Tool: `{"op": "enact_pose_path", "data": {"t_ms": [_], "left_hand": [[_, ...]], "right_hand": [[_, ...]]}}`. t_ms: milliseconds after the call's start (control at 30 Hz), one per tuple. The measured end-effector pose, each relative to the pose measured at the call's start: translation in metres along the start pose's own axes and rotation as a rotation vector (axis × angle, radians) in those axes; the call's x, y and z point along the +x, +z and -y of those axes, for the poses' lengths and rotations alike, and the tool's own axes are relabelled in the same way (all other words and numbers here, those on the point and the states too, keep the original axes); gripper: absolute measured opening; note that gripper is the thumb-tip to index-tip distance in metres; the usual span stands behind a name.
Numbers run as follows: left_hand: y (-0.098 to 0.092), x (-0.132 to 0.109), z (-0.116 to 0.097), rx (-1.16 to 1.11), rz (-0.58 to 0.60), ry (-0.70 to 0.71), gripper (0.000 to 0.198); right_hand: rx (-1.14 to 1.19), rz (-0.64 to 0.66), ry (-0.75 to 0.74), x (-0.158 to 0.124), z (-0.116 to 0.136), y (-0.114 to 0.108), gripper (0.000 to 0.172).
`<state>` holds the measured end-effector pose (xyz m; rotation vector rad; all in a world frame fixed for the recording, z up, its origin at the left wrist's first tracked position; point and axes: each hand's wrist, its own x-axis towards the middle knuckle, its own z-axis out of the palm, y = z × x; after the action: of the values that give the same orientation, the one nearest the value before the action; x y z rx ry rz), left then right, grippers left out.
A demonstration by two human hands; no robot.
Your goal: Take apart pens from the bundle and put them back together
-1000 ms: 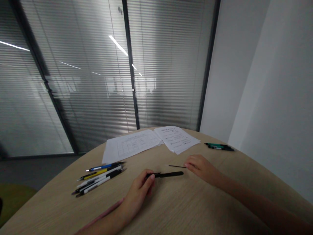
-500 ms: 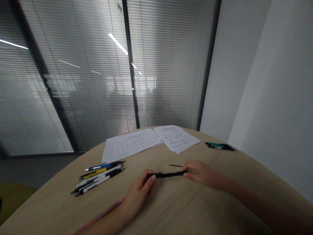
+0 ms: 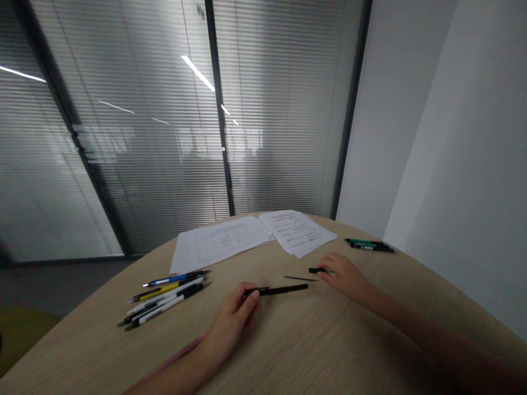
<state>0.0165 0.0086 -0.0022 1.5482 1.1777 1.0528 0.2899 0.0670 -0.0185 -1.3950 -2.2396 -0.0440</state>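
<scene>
1. Glass partition (image 3: pixel 284 109) with lowered blinds and dark frames at the back; plain pale wall (image 3: pixel 465 164) on the right.
2. Round-edged wooden table (image 3: pixel 313 345) fills the foreground. Greenish seat (image 3: pixel 24 334) partly visible, lower left.
3. Left hand (image 3: pixel 233 315): closed, thumb and fingers pinching a black pen (image 3: pixel 287 289) at its clip end. Pen is near the table's middle, pointing across toward the right-hand side.
4. Right hand (image 3: pixel 341 274): fingers curled, gripping a short black piece (image 3: pixel 313 270) that pokes out past the fingertips. Exact part unclear; it's apart from the pen.
5. Thin dark rod (image 3: pixel 300 278) lies just beyond the pen, right end close to the right fingertips. Contact: can't tell.
6. Pen cluster (image 3: pixel 167 300) on the left: blue, yellow, white and black, roughly parallel.
7. Green-and-black pens (image 3: pixel 369 246) sit far right, near the edge.
8. Printed papers (image 3: pixel 224 241) at the far side, corners overlapping.
</scene>
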Motion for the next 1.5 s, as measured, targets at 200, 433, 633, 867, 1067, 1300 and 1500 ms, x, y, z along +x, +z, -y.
{"op": "enact_pose_path", "data": {"t_ms": [200, 433, 633, 867, 1067, 1300, 1500], "left_hand": [[0.000, -0.001, -0.002, 0.064, 0.027, -0.008, 0.026], [0.000, 0.001, 0.001, 0.103, 0.036, 0.006, 0.027], [0.000, -0.001, -0.002, 0.090, 0.030, 0.001, 0.025], [0.001, -0.001, -0.002, 0.068, 0.017, -0.001, 0.023], [0.000, -0.001, -0.001, 0.029, 0.007, 0.024, 0.023], [-0.001, -0.003, -0.003, -0.029, -0.008, 0.083, 0.024], [-0.007, -0.001, -0.021, -0.004, -0.062, 0.152, 0.023]], "right_hand": [[-0.214, -0.010, -0.039, -0.005, 0.004, 0.006, 0.006], [-0.106, -0.021, 0.012, 0.001, -0.002, -0.005, 0.009], [0.049, 0.045, 0.125, 0.004, 0.002, -0.011, 0.015], [0.050, 0.067, 0.163, 0.005, 0.008, -0.012, 0.022], [0.069, 0.044, 0.103, 0.003, 0.008, -0.014, 0.023], [0.097, 0.082, 0.141, 0.003, 0.005, -0.010, 0.027], [0.139, 0.089, 0.169, 0.004, 0.002, -0.005, 0.018]]}}
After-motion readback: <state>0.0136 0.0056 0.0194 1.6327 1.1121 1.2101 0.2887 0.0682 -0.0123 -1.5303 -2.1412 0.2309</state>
